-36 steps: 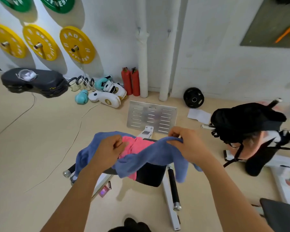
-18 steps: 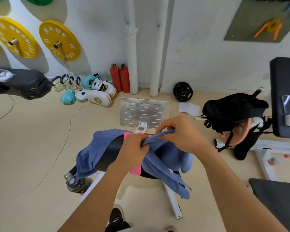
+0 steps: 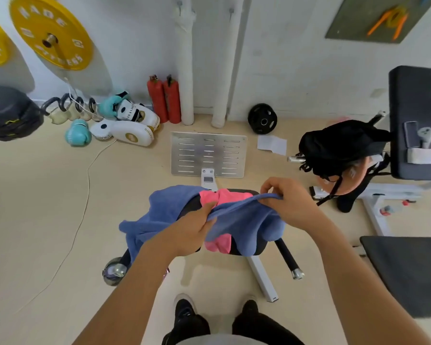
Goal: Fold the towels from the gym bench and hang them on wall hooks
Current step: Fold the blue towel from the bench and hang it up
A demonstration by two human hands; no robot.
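Blue towel pinched along its top hem by both hands: left hand curled round the edge with thumb on top, right hand nipping the same edge between thumb and bent fingers, so as to draw the hem into a straight line for a clean first fold. Below the fingers, the rest of the cloth slumped over the gym bench, with the pink towel partly beneath it and waiting its turn. No wall hooks recognisable here.

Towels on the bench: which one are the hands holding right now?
The blue towel: left hand and right hand pinch its stretched edge. The pink towel lies untouched beneath it.
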